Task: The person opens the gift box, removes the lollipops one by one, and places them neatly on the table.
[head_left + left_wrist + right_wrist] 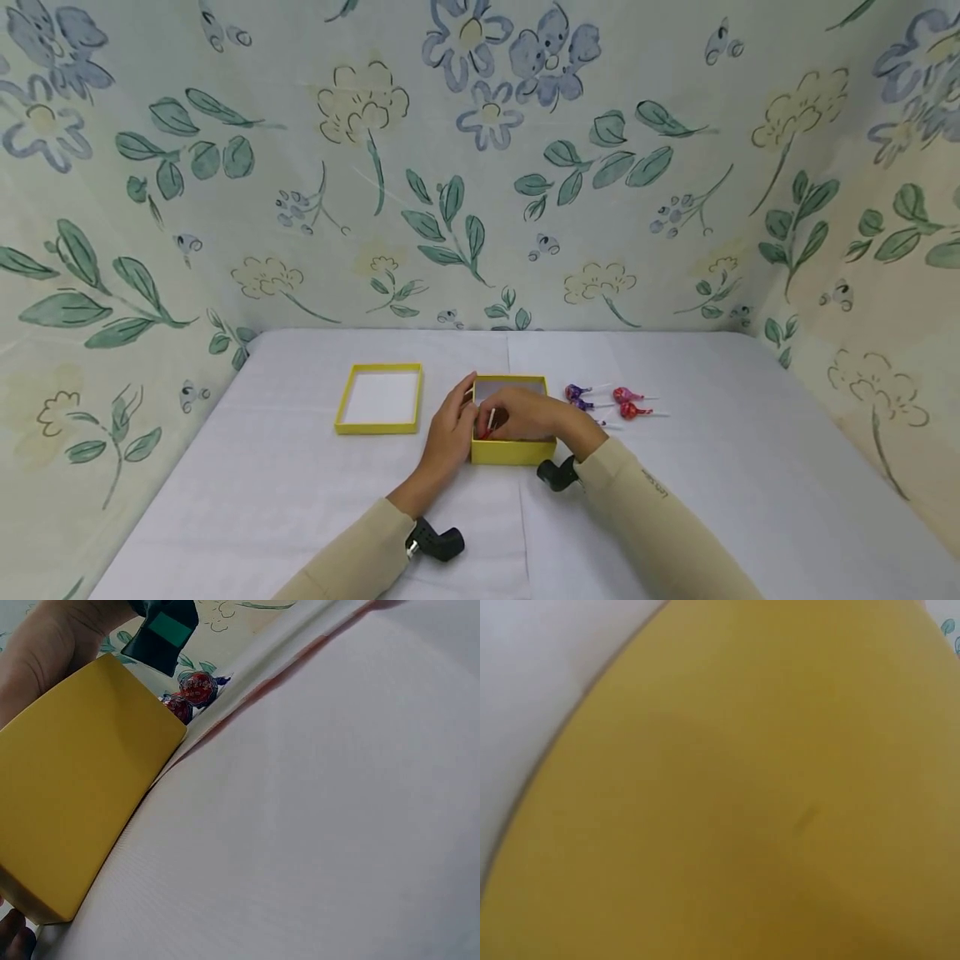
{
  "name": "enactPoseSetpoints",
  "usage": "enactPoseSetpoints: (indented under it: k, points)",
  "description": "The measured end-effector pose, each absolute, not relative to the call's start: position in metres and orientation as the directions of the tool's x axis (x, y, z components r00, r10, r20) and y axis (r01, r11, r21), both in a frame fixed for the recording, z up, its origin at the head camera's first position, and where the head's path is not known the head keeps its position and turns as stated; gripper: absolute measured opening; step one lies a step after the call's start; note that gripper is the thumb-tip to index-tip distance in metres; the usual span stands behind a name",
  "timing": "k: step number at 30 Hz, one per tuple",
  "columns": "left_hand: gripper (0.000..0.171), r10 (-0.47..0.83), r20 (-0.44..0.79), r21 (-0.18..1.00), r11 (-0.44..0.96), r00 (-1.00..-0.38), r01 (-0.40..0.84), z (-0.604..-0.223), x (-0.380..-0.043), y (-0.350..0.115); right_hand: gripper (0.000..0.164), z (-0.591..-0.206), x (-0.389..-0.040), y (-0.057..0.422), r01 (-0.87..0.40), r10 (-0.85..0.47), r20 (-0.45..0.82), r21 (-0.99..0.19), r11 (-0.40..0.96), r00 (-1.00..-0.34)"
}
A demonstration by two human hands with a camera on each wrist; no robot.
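Note:
A yellow open box (513,452) stands on the white table in the head view, its outer wall filling much of both wrist views. My left hand (447,429) lies along its left side, fingers fairly straight and touching the wall. Inside the box, my right hand (517,412) pinches a lollipop (491,421); its white stick and a bit of red show, while the rest is hidden by the fingers. To the right of the box lie several wrapped lollipops, among them a purple one (574,392), a pink one (624,395) and a red one (630,410).
A yellow-rimmed lid (377,431) with a white inside lies left of the box. White cloth covers the table (240,500). Behind and at the sides hangs a floral-patterned curtain (480,225). Black wrist cameras stick out near both cuffs.

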State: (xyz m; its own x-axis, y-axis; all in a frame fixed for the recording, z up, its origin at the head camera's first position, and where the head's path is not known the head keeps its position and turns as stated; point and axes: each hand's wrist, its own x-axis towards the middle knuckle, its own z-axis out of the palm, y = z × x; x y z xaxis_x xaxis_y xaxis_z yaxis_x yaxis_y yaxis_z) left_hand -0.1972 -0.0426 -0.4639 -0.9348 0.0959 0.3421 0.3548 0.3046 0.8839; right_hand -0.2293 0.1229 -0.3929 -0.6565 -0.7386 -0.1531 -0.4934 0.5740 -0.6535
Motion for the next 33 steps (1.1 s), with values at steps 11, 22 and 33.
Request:
enactPoseSetpoints:
  k: [11, 22, 33]
  points:
    - [0.049, 0.091, 0.336, 0.885, 0.309, -0.937, 0.347, -0.465, -0.199, -0.043, 0.013, -0.384, -0.224, 0.122, -0.449, -0.688, -0.163, -0.648, 0.615, -0.707]
    - [0.048, 0.103, 0.32, 0.891, 0.304, -0.942, 0.336, -0.465, -0.198, -0.043, 0.008, -0.377, -0.222, 0.127, -0.441, -0.678, -0.113, -0.68, 0.586, -0.727]
    - [0.048, 0.108, 0.316, 0.894, 0.299, -0.943, 0.334, -0.465, -0.197, -0.043, 0.008, -0.375, -0.221, 0.136, -0.432, -0.644, -0.053, -0.7, 0.569, -0.763]
